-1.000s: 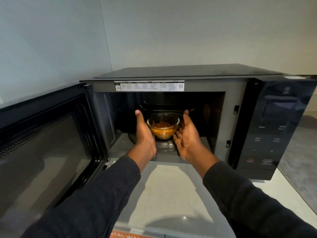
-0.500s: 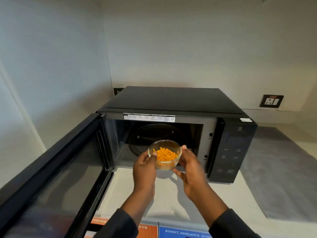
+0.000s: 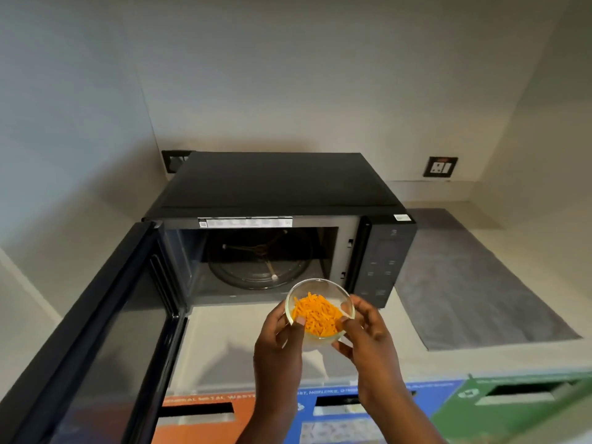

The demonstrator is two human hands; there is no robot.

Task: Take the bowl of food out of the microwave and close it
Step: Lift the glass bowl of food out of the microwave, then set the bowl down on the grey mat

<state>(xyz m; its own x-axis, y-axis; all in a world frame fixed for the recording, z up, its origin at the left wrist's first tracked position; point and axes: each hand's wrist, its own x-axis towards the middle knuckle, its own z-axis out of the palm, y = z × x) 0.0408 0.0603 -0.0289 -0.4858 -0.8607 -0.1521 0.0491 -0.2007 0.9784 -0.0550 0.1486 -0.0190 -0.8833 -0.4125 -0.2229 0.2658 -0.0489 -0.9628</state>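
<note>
Hands hold the task's thing low in the frame's centre: the left hand point(image 3: 278, 346) and right hand point(image 3: 368, 341) clasp the glass bowl point(image 3: 320, 307) of orange food point(image 3: 317, 314) from either side, fingers point(image 3: 347, 320) curled on its rim, above the pale worktop point(image 3: 224, 341). Beyond it stands the black microwave point(image 3: 272, 187), its door point(image 3: 105, 331) swung wide at left, the glass turntable point(image 3: 259, 261) bare inside.

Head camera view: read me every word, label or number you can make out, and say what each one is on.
"METAL WASTE", partly blurred: orange bin label.
"HORLICKS", words around it blurred: blue bin label.
White sticker strip above the microwave cavity: too small to read.
Control panel: markings too faint.
Small sticker on the microwave's top right corner: unreadable.
Green bin label: blurred.
</note>
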